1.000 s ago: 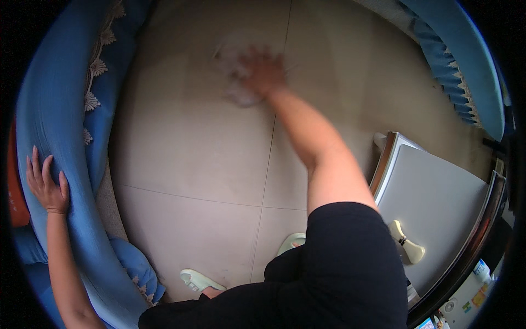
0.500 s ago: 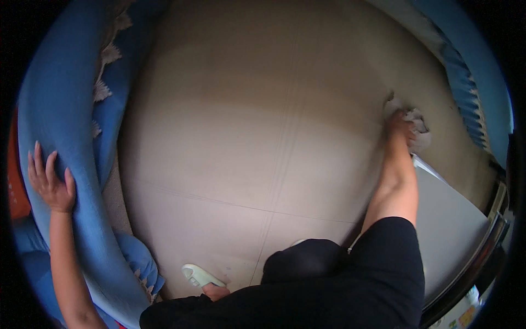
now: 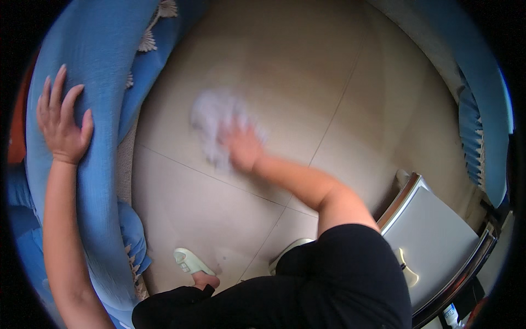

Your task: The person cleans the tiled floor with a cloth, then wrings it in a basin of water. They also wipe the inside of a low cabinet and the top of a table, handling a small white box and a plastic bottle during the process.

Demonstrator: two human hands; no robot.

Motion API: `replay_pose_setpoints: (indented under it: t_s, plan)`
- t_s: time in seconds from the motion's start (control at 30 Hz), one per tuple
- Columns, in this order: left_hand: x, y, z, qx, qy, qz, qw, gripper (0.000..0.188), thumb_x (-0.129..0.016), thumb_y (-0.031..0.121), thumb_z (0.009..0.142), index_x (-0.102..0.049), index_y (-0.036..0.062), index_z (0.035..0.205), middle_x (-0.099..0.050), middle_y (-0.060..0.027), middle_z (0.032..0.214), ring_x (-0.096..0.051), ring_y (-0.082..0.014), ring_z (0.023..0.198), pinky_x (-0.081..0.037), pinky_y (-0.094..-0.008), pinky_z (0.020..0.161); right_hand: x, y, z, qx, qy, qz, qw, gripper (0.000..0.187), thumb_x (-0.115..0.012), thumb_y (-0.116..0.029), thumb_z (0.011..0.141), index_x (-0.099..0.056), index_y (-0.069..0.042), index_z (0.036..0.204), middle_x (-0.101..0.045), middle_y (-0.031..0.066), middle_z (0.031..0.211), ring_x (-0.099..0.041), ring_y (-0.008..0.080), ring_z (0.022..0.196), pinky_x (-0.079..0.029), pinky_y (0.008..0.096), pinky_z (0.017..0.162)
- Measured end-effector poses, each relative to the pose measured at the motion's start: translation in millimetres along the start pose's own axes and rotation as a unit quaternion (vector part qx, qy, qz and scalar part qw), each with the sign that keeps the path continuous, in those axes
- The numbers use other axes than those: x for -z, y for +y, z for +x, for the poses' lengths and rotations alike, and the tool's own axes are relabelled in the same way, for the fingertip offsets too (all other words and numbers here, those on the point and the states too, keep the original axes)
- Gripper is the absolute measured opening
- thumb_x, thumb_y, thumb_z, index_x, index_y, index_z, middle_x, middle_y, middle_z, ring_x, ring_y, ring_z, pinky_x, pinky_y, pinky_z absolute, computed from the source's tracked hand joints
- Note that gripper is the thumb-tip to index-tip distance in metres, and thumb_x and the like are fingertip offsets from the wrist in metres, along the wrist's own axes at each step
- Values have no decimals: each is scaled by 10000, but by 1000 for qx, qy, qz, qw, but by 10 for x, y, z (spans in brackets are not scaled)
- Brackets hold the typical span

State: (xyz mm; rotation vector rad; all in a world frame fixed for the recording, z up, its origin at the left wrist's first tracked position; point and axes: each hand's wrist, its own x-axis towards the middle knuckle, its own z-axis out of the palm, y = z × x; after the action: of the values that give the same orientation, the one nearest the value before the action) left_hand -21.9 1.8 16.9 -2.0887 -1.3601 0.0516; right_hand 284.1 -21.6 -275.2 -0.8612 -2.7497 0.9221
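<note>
My left hand (image 3: pixel 64 131) lies with spread fingers on the blue fabric cover (image 3: pixel 107 159) of a long padded seat at the left. Stretched out over the tiled floor (image 3: pixel 203 214), my right hand (image 3: pixel 245 145) presses on a pale, crumpled cloth (image 3: pixel 211 118). Motion smears both the cloth and my right fingers. Part of the cloth spreads out beyond the fingertips, toward the seat.
At the lower right stands a pale grey cabinet (image 3: pixel 438 230) with a dark edge and a small handle (image 3: pixel 406 268). Another blue cover (image 3: pixel 487 104) with light trim hangs at the far right. A pale green slipper (image 3: pixel 187 259) is on my foot near the seat.
My right hand has swept the cloth across the floor from beside the cabinet to the left. My left hand appears higher in the picture, still on the blue cover; the view has shifted.
</note>
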Motion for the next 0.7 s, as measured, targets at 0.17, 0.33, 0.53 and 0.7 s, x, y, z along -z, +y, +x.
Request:
replay_pose_setpoints:
  t_s: [0.17, 0.33, 0.53, 0.7]
  plan:
    - [64, 16, 12, 27, 1, -8, 1000, 396, -588, 252, 712, -551, 239, 1106, -357, -13, 1422, -275, -265, 1333, -220, -425, 1077, -650, -1230, -916, 177, -312, 205, 911, 440, -697, -241, 666, -580, -125, 1075, -538, 90, 1180, -514, 268, 1049, -449, 429, 847]
    - [68, 6, -52, 31, 2, -10, 999, 417, -608, 291, 719, -558, 219, 1127, -385, -26, 1405, -295, -281, 1319, -212, -439, 1073, 33, -1007, -686, -112, -349, 611, 701, 495, -608, -152, 775, -474, -63, 1244, -549, 108, 1138, -525, 212, 1054, -437, 344, 903]
    - [158, 2, -67, 23, 8, -3, 1000, 394, -625, 275, 625, -550, 136, 986, -419, -133, 1332, -339, -377, 1244, -258, -506, 1001, 1105, 438, -220, 42, 3, 280, 959, 814, -657, -159, 689, -276, -99, 1406, -191, 198, 1457, -181, 321, 1360, -192, 416, 1096]
    - [-82, -160, -74, -34, 81, 63, 994, 414, -631, 255, 606, -545, 141, 995, -422, -118, 1340, -359, -379, 1222, -269, -494, 993, 1082, 1160, 963, -372, 71, -176, 909, 850, -584, -644, 697, -376, -169, 1370, -84, 106, 1511, -154, 371, 1359, -263, 514, 1047]
